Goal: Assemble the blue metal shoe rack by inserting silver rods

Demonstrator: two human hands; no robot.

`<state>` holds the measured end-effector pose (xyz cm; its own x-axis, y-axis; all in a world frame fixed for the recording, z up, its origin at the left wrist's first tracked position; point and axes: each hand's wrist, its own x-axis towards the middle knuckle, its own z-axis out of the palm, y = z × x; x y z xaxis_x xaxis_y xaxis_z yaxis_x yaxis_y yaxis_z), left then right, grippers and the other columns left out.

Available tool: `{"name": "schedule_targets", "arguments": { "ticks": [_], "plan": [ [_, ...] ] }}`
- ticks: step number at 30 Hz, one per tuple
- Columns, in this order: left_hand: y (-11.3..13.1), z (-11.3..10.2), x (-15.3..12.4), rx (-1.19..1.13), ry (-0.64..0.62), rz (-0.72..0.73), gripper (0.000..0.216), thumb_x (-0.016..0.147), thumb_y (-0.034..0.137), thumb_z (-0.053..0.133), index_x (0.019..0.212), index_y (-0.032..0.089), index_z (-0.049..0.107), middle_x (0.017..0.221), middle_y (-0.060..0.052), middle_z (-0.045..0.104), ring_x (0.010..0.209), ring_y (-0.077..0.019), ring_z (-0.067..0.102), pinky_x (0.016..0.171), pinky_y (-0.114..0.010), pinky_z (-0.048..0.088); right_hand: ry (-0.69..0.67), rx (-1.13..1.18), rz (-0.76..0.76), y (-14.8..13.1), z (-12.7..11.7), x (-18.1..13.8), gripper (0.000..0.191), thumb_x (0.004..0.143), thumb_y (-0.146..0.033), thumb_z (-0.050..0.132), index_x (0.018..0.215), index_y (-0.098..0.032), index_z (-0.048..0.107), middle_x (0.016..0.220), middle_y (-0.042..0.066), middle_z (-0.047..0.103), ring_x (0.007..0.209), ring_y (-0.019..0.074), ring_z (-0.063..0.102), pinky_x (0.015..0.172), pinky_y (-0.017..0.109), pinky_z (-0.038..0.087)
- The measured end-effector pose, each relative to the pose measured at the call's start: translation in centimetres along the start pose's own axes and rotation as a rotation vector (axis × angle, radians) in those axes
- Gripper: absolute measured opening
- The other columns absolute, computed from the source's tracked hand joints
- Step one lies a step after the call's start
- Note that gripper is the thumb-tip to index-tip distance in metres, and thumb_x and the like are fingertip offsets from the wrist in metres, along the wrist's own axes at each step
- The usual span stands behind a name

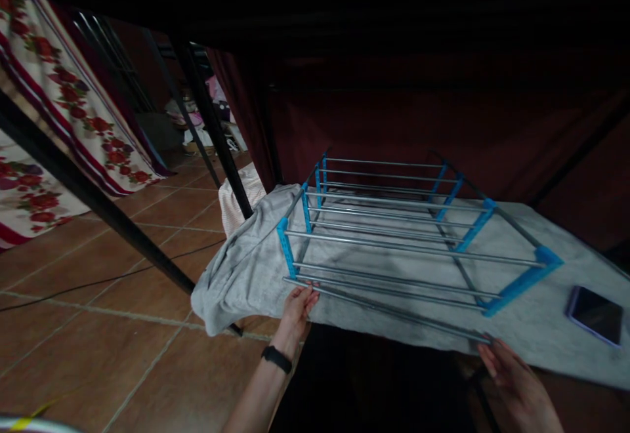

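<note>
A thin grey metal tube (388, 308) lies at a slant along the near edge of a grey cloth. My left hand (296, 307), below a black wristband, is closed on it near its left end. At the tube's right end, the fingers of my right hand (512, 375) pinch its tip. Just beyond the tube, a rack frame (384, 241) of metal tubes with blue plastic connectors rests on the cloth. One blue connector (287, 249) stands close to the tube's left end, and another (522, 282) is nearer the right.
The grey cloth (246, 262) covers a low surface. A phone (596, 315) lies on it at the right. Dark metal posts (211, 124) rise at the left, with a dark bar overhead. A floral curtain (73, 105) hangs at far left, and a cable (118, 279) crosses the tiled floor.
</note>
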<state>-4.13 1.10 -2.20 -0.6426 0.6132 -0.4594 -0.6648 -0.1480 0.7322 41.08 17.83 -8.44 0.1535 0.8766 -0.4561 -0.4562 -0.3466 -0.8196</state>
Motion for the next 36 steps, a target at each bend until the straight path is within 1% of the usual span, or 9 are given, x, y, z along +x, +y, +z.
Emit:
{"name": "schedule_targets", "arguments": {
  "ticks": [2,4,9,12,20,25,29,31,36],
  "plan": [
    [-0.3,0.3,-0.1,0.001,-0.007,-0.01,0.015,0.077,0.004,0.069,0.07,0.014,0.06,0.075,-0.006,0.072,0.063,-0.0115,0.069,0.065,-0.021,0.059,0.026,0.035,0.02,0.0,0.8,-0.5,0.036,0.049,-0.011,0.08,0.081,-0.021,0.068,0.091,0.002,0.066,0.077,0.0174,0.069,0.074,0.024,0.06],
    [-0.6,0.6,-0.2,0.001,-0.016,-0.019,0.014,0.076,0.004,0.069,0.071,0.014,0.061,0.075,-0.005,0.072,0.064,-0.0116,0.07,0.066,-0.021,0.059,0.014,0.034,0.037,0.1,1.1,-0.8,0.036,0.048,-0.014,0.082,0.081,-0.02,0.068,0.09,0.002,0.067,0.077,0.0186,0.069,0.074,0.025,0.061],
    [-1.4,1.1,-0.6,0.001,-0.033,-0.033,0.015,0.076,0.005,0.07,0.07,0.014,0.061,0.074,-0.005,0.072,0.065,-0.0122,0.07,0.066,-0.022,0.059,-0.003,0.019,0.058,0.7,0.7,-0.5,0.036,0.049,-0.018,0.084,0.081,-0.019,0.068,0.088,0.002,0.067,0.077,0.0183,0.069,0.074,0.025,0.061],
    [-1.9,1.3,-0.8,0.0,-0.041,-0.042,0.015,0.075,0.006,0.072,0.069,0.015,0.06,0.075,-0.004,0.072,0.067,-0.0123,0.07,0.066,-0.021,0.059,0.001,0.03,0.064,0.9,0.6,-0.2,0.037,0.049,-0.018,0.085,0.082,-0.017,0.068,0.086,0.001,0.067,0.074,0.0168,0.069,0.073,0.024,0.06],
    [-3.2,2.2,-1.0,-0.003,-0.062,-0.063,0.014,0.073,0.007,0.074,0.068,0.014,0.062,0.075,-0.006,0.073,0.066,-0.0128,0.07,0.067,-0.023,0.059,-0.018,0.081,0.057,1.0,0.7,0.2,0.038,0.05,-0.011,0.086,0.084,-0.017,0.069,0.092,0.003,0.068,0.08,0.0178,0.07,0.078,0.024,0.06],
    [-4.0,2.9,-1.3,-0.011,-0.088,-0.083,0.015,0.07,0.009,0.076,0.07,0.014,0.062,0.074,-0.006,0.073,0.068,-0.0153,0.07,0.068,-0.026,0.059,-0.062,0.081,0.048,0.4,1.1,0.2,0.034,0.056,-0.01,0.083,0.087,-0.017,0.07,0.097,0.004,0.069,0.082,0.0161,0.07,0.08,0.023,0.059],
    [-4.4,3.5,-1.6,-0.015,-0.105,-0.101,0.016,0.07,0.009,0.076,0.068,0.014,0.061,0.072,-0.006,0.072,0.068,-0.0154,0.07,0.067,-0.025,0.059,-0.021,0.099,0.016,-0.4,1.5,0.5,0.027,0.061,-0.007,0.077,0.084,-0.016,0.069,0.093,0.005,0.07,0.081,0.0159,0.07,0.078,0.024,0.059],
    [-4.5,3.8,-1.6,-0.017,-0.107,-0.109,0.017,0.069,0.008,0.077,0.068,0.014,0.061,0.073,-0.006,0.072,0.067,-0.0155,0.07,0.067,-0.025,0.059,-0.022,0.097,-0.002,-0.6,1.5,0.9,0.024,0.063,-0.007,0.076,0.084,-0.016,0.069,0.093,0.004,0.07,0.082,0.0153,0.069,0.079,0.024,0.059],
    [-4.6,4.1,-1.6,-0.018,-0.091,-0.125,0.016,0.071,0.007,0.075,0.069,0.013,0.06,0.075,-0.009,0.073,0.07,-0.0179,0.071,0.068,-0.027,0.059,0.005,0.101,-0.028,-0.7,1.4,2.2,0.022,0.065,-0.006,0.072,0.083,-0.018,0.066,0.089,0.002,0.069,0.08,0.0134,0.069,0.077,0.023,0.059]
  ]
}}
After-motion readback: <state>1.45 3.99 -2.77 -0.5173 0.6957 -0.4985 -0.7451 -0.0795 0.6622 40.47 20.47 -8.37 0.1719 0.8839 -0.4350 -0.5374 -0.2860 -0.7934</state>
